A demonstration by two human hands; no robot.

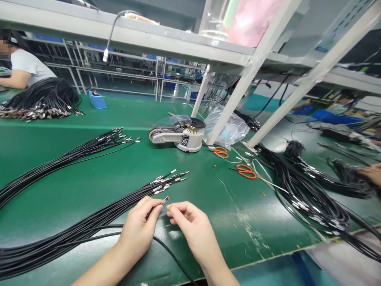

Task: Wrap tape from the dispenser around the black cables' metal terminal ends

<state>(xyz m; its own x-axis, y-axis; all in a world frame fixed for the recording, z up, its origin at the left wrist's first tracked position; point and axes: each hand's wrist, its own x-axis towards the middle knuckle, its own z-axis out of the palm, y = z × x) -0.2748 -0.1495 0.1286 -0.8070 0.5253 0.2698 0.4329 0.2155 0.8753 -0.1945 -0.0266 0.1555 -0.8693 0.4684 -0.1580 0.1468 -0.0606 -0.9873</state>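
Apparently being paired, a plug (166,200) is pinched by the left hand (139,226), a yellow scrap (171,207) by the right hand (195,226); alignment seems needed.

- My surface (208,194) is green, with fine whitish scratches.
- I see black cables (98,218) with silvery tips.
- The bit (171,207) at my right fingers (179,217) is yellow.
- Both scissors (239,170) have orange handles.
- The tape dispenser (195,141) is light grey, its label (185,140) black-and-white.
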